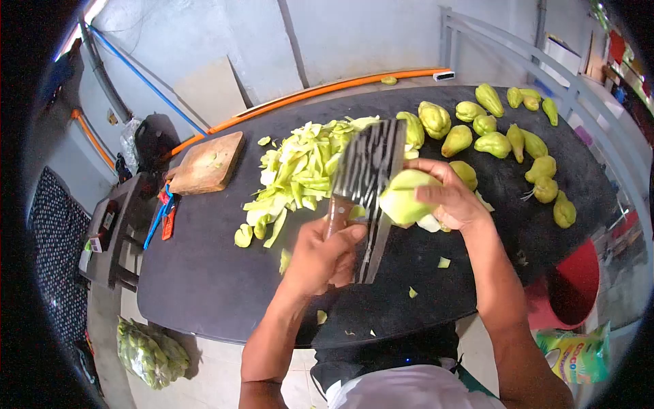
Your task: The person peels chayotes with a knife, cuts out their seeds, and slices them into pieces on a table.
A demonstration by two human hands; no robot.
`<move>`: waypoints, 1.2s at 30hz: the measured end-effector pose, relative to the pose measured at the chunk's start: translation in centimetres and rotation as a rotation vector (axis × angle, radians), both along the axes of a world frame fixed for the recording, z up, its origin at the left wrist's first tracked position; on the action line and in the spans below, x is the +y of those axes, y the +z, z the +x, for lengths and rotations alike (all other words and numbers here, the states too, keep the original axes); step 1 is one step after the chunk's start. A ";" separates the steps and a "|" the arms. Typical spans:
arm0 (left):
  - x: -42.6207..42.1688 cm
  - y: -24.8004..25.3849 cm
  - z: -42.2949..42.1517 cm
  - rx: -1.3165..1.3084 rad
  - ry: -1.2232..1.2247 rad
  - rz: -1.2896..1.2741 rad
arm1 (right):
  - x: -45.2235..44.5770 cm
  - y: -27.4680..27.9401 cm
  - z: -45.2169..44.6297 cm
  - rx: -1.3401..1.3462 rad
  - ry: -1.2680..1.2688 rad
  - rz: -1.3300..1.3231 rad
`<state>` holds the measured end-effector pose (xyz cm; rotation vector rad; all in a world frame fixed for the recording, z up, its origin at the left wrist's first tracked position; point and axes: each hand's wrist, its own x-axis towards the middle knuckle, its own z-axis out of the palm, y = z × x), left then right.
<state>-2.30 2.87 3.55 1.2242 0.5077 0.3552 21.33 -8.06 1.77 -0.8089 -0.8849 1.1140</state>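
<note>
The left hand [323, 255] is closed around the wooden handle of a knife [371, 160], its broad blade dark with pale streaks. The right hand [455, 198], fingers curled partway, grips a squash [407, 196], pale green, smooth and glossy, just right of the blade above the table [204, 286]. Peelings [303, 163] heap up at far left of the knife; beyond them, left, a wooden board [206, 163] lies by the edge. Whole squashes [494, 144] spread over the far right. Between hands and the curved near edge, dark tabletop shows, dotted with scraps [444, 262].
</note>
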 end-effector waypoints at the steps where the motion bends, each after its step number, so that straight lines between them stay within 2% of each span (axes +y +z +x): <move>1: 0.0 -0.1 0.1 0.033 -0.028 0.007 | 0.4 -0.4 0.1 -0.023 -0.016 0.007; 3: -0.3 -0.9 0.8 0.066 0.023 0.050 | 0.9 -1.5 0.2 -0.059 -0.061 0.016; 4: -0.3 -1.3 1.1 0.082 0.047 0.078 | 1.0 -1.4 0.3 -0.040 -0.065 -0.073; 8: -0.7 -0.9 1.5 0.096 0.127 0.097 | 2.1 -1.8 -2.3 0.151 -0.200 0.027; 11: -0.2 -2.5 1.7 0.027 0.101 0.041 | 2.2 -2.2 -1.8 0.098 -0.196 -0.029; 15: -0.6 -2.4 1.9 0.062 0.079 0.054 | 1.2 -1.0 -1.2 0.026 -0.119 -0.023; 19: -1.1 -2.4 2.7 -0.004 0.164 0.051 | 2.8 -1.8 -4.1 0.293 -0.302 0.052; 21: -0.9 -2.5 2.6 -0.023 0.148 0.023 | 2.5 -1.2 -3.7 0.195 -0.261 0.005; 24: -0.4 -1.9 2.2 0.082 0.053 0.061 | 1.3 -0.7 -1.8 -0.002 -0.145 -0.052; 28: -0.9 -2.9 2.8 -0.010 0.125 -0.015 | 2.4 -0.9 -4.2 0.237 -0.282 0.040; 31: -1.1 -2.2 2.9 0.008 0.111 -0.005 | 2.5 -0.5 -4.5 0.245 -0.299 0.017; 33: -1.1 -2.1 2.8 0.060 0.070 0.048 | 1.3 -0.2 -2.6 -0.001 -0.209 -0.036; 36: -1.4 -2.8 3.1 0.050 0.086 0.060 | 1.9 -0.8 -3.2 0.075 -0.259 -0.014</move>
